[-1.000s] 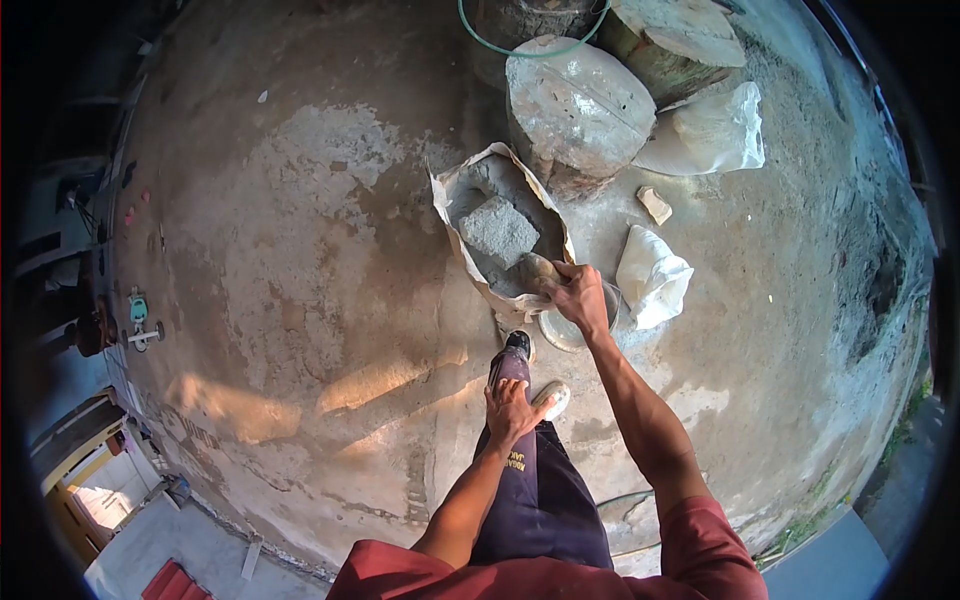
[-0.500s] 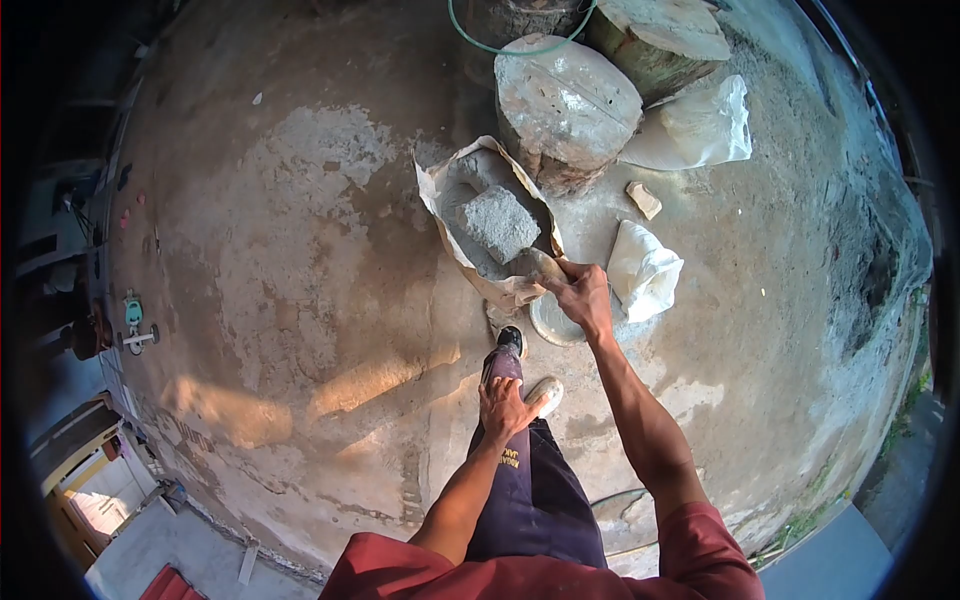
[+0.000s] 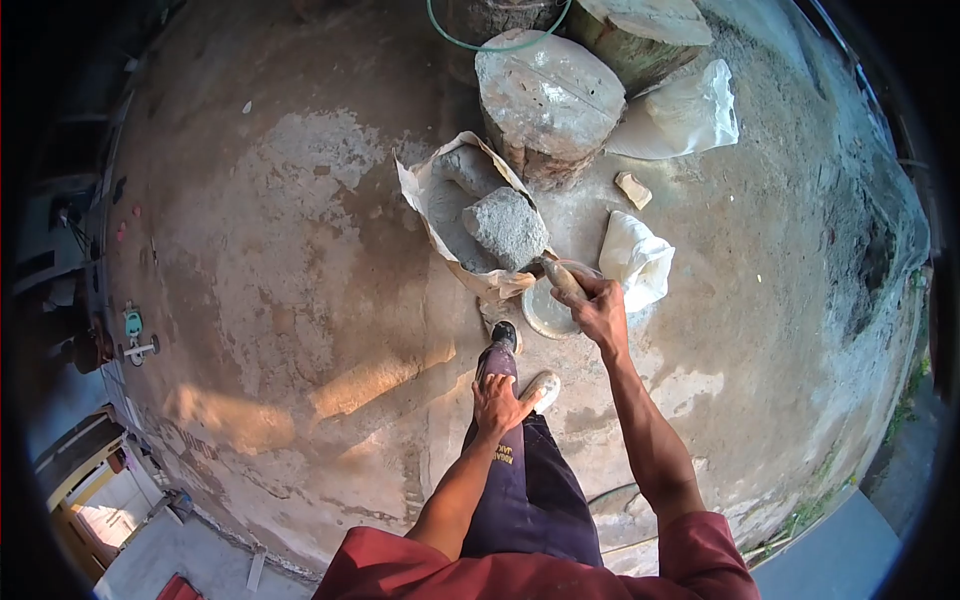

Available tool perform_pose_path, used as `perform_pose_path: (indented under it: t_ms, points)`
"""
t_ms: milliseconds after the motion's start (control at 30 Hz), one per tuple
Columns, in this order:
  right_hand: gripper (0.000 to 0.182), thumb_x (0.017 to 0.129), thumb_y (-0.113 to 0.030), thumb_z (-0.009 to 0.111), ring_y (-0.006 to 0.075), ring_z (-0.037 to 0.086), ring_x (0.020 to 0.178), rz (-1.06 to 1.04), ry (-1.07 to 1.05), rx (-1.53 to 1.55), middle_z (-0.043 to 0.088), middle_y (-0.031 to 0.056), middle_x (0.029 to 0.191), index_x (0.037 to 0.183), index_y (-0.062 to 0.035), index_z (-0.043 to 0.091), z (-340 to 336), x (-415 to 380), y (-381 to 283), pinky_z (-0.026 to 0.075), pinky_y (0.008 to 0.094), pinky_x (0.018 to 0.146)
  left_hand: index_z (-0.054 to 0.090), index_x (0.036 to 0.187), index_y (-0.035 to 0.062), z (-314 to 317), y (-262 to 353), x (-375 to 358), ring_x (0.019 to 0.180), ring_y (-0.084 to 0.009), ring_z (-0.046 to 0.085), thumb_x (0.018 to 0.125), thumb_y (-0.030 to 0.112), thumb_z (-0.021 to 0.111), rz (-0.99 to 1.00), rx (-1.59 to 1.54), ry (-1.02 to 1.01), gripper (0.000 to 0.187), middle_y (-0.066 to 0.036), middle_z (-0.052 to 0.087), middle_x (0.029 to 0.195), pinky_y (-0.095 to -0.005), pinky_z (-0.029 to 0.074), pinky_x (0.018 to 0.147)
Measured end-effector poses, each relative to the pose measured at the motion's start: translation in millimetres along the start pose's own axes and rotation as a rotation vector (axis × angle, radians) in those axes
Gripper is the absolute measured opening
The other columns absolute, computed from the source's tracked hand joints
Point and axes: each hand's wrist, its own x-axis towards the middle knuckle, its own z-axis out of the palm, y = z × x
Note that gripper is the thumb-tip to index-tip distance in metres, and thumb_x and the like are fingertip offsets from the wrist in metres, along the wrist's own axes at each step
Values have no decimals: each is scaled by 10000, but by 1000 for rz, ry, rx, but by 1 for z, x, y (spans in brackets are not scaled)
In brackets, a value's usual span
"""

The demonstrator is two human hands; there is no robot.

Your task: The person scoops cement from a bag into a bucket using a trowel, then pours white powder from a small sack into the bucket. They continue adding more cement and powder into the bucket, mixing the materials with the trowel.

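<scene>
My right hand (image 3: 602, 308) is closed round the handle of a trowel (image 3: 563, 280). Its blade carries a heap of grey powder (image 3: 507, 228) and is over the right side of an open paper sack (image 3: 447, 252) of the same powder. A pale round basin (image 3: 545, 310) sits on the ground beside the sack, partly behind my right hand and the handle. My left hand (image 3: 496, 403) rests on my trouser leg near the knee, fingers spread, holding nothing.
A cut log (image 3: 550, 90) stands just beyond the sack, with another log (image 3: 645, 35) behind it. White plastic bags (image 3: 637, 260) lie to the right, near a small broken block (image 3: 633, 190). A green hoop (image 3: 500, 48) overlaps the first log.
My right hand has moved right and slightly down with the trowel. The powder heap has shifted toward the sack's right edge. My left hand stays on the leg.
</scene>
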Motion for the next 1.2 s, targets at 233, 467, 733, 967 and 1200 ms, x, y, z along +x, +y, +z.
perform_pose_path:
  t_ms: [233,467,733,967,1200]
  points:
    - [431,812,-200,829,52,490,625,213,52,82,646,-3,702,1173,18,743,-43,-64,25,469,274,584,631,1288,28,4,-3,-12,1371,-342,452,799,714,677,47,46,62,844,-142,621,1311,-647,211,1190]
    - [459,812,-221,816,68,508,625,355,128,88,672,21,732,1190,27,732,-64,-111,103,474,285,586,621,1323,28,20,-14,-23,1416,-309,408,792,818,592,9,127,-75,952,-149,558,1422,-559,161,1232]
    - [542,775,-343,826,132,672,746,397,226,34,768,137,841,1153,37,740,-19,-106,246,556,347,717,684,1207,-6,26,-31,-38,1361,-308,454,809,763,633,159,168,-69,867,-138,649,1292,-570,197,1197]
    - [451,755,-349,839,169,693,668,513,279,57,723,204,747,1079,-42,775,56,-72,328,540,380,680,696,1186,-4,28,-36,-44,1328,-298,484,801,739,667,224,239,-72,838,-122,662,1261,-547,221,1176]
    - [370,751,-224,830,90,493,534,575,347,154,536,41,572,1063,-30,788,90,-65,346,449,329,524,697,1171,2,25,-32,-44,1312,-294,494,803,705,694,218,262,-112,794,-137,670,1234,-521,214,1178]
